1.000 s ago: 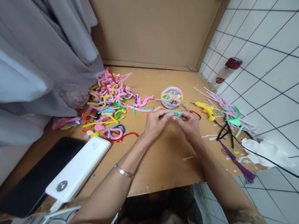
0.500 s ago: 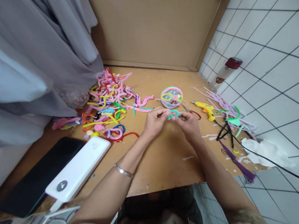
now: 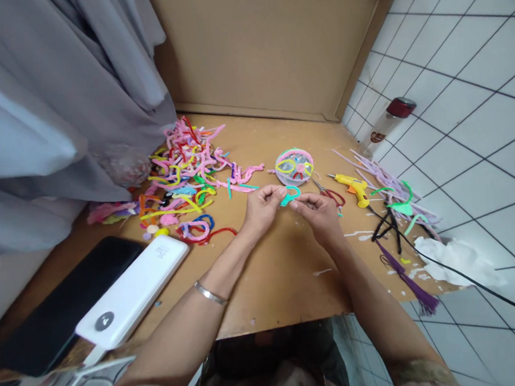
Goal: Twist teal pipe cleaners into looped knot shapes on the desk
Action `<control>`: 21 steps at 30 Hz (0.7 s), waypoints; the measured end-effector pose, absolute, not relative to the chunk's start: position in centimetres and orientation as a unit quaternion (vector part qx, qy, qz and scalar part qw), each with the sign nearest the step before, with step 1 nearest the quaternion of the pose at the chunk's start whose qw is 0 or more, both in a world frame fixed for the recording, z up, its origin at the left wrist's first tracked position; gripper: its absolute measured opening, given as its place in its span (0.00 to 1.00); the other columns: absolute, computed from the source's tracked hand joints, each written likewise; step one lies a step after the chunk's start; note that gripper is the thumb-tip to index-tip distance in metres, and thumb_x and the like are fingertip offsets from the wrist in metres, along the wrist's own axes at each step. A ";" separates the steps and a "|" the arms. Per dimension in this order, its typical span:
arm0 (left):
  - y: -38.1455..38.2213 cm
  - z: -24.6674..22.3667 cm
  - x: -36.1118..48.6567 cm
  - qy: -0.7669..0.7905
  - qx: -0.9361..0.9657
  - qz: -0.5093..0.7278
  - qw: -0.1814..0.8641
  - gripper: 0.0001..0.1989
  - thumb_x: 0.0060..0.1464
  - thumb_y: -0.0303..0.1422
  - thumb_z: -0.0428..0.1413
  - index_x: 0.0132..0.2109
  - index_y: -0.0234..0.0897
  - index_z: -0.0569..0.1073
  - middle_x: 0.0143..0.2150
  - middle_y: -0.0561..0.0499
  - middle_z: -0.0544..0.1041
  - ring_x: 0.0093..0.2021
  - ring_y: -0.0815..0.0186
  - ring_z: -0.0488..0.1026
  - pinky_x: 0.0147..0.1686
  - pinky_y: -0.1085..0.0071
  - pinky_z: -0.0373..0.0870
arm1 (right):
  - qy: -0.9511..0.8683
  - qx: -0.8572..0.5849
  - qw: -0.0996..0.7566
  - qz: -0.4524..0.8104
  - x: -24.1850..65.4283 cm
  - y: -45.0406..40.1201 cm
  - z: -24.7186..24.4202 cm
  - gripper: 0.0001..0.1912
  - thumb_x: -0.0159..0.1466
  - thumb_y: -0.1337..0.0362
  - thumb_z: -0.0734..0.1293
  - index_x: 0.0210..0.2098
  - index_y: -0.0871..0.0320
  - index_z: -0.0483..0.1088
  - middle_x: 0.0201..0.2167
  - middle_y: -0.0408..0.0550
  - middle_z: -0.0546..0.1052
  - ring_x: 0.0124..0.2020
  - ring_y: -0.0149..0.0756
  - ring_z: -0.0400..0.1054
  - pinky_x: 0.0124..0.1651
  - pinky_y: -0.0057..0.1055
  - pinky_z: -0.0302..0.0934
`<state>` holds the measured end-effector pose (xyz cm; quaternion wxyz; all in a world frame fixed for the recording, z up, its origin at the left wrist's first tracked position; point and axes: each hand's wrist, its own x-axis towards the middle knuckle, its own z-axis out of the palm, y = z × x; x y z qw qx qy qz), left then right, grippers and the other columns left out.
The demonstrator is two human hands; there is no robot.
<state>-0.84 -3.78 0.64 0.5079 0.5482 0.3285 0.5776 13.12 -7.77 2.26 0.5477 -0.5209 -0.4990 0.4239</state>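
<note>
A small teal pipe-cleaner loop (image 3: 292, 189) is held up between both hands, over the middle of the table. My left hand (image 3: 263, 207) pinches its left end, the thumb and index finger pressed together. From the other side, my right hand (image 3: 318, 211) grips the lower right part of the loop with closed fingertips. Just beyond the hands stands a round tub (image 3: 294, 166) with pink and yellow loops on its lid. Red-handled scissors (image 3: 332, 195) lie right of my right hand's fingers, beside a yellow glue gun (image 3: 352, 188).
A heap of colourful pipe cleaners (image 3: 186, 163) covers the back left. A white power bank (image 3: 133, 293) and black phone (image 3: 68, 305) lie front left. At right are lilac stems (image 3: 374, 172), a purple tassel (image 3: 409, 281), crumpled tissue (image 3: 455, 262) and a black cable.
The teal loop has shifted slightly left and now shows a rounder opening standing above the fingertips. Both hands have moved a little to the left with it.
</note>
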 end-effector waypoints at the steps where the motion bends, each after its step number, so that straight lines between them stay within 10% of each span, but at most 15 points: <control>1: -3.9 0.7 -0.8 0.330 0.550 0.578 0.505 0.24 0.49 0.53 0.62 0.24 0.35 0.72 0.20 0.55 0.65 0.23 0.72 0.59 0.27 0.72 0.58 | -0.502 -0.521 0.548 0.420 13.1 -7.8 2.2 0.18 0.45 0.51 0.77 0.27 0.58 0.77 0.18 0.39 0.70 0.20 0.26 0.56 0.24 0.26 0.50; 21: -4.8 0.4 0.2 0.330 0.557 0.583 0.490 0.25 0.47 0.53 0.63 0.24 0.34 0.73 0.23 0.55 0.64 0.27 0.71 0.59 0.28 0.71 0.58 | -0.521 -0.554 0.555 0.337 12.7 -8.0 2.5 0.13 0.50 0.54 0.72 0.25 0.58 0.73 0.18 0.39 0.70 0.20 0.27 0.57 0.25 0.27 0.53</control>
